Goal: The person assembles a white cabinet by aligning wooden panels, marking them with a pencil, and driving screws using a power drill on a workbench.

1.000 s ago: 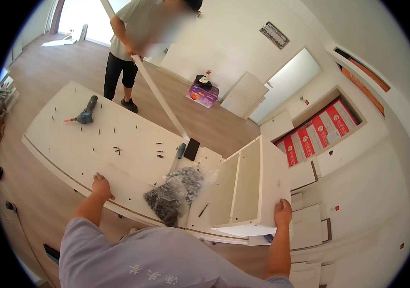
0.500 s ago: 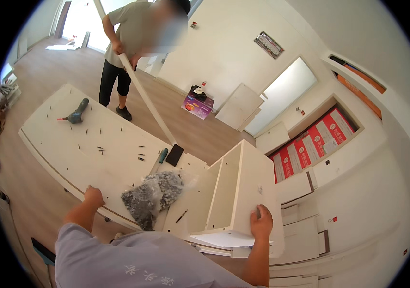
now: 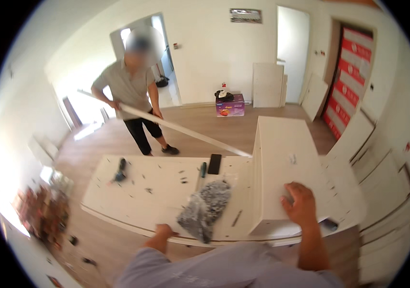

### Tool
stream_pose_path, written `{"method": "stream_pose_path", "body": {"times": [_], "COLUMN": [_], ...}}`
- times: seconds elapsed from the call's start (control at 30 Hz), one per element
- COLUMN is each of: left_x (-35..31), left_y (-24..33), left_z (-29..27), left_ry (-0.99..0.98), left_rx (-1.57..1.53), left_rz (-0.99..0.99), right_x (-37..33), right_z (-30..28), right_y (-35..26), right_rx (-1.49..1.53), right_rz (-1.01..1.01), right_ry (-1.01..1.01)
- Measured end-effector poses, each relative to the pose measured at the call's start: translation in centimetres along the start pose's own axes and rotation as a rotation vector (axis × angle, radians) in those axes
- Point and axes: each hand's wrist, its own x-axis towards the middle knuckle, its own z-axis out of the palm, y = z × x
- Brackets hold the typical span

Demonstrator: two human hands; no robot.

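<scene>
Apparently R hand (image 3: 301, 204), thumb/fingers spread, rests on white cabinet box (image 3: 281, 153), prob. steadying it; L hand (image 3: 164, 231) at panel (image 3: 118, 199) edge, grip can't tell.

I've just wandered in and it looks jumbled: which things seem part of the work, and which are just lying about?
Probably part of the work:
white box unit
large white panel
clear bag of small pieces
power drill
green-handled tool

Probably just lying about:
black phone
purple carton near the wall
</scene>
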Motion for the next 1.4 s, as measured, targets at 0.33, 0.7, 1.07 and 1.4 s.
{"method": "stream_pose_path", "body": {"times": [0.33, 0.7, 1.07, 1.4], "left_x": [-1.5, -0.4, 0.9, 0.4], "left_y": [1.2, 9.2, 10.2, 6.3], "left_z": [-0.5, -2.3, -5.5, -2.4], "left_ry": [-0.133, -0.039, -0.051, -0.165], "left_rx": [0.045, 0.054, 0.109, 0.135], "left_rz": [0.009, 0.120, 0.133, 0.087], "right_x": [0.7, -0.2, -0.9, -0.5], "right_z": [-1.2, -1.4, -0.9, -0.3], "right_y": [0.2, 2.3, 1.9, 2.2], "right_rx": [0.161, 0.230, 0.094, 0.153], "right_rz": [0.005, 0.065, 0.055, 0.018], "right_ry": [-0.087, -0.079, -0.099, -0.095]}}
